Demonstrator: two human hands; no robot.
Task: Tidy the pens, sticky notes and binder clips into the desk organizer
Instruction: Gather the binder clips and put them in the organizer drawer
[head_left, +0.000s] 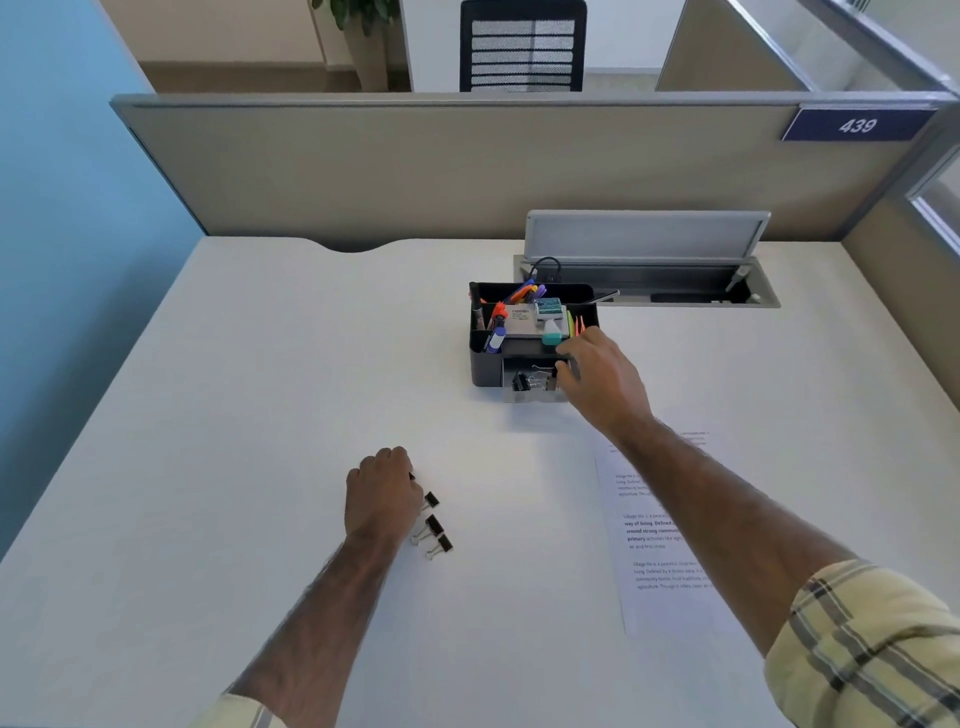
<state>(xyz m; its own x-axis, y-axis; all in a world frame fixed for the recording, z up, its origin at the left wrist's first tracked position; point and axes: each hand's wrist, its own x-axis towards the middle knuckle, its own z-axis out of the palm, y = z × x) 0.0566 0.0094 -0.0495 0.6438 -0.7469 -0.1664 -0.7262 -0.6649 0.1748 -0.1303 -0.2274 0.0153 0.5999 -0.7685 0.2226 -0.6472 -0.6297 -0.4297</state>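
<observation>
We see the left grip (383, 496) knuckles-up on the tabletop (260, 415), fingers curled under, just beside three loose clips (435, 523); whether it pinches a fourth we cannot tell. The right grip (597, 376) reaches to the organizer (483, 366), its fingertips at the open drawer (535, 397) where other clips (521, 382) lie, and we cannot tell if it holds one. Pens (522, 292) stand at the organizer's back, and a printed sheet (654, 545) lies under the right forearm.

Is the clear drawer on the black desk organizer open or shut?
Open: the clear drawer juts from the black organizer, binder clips inside.
</observation>
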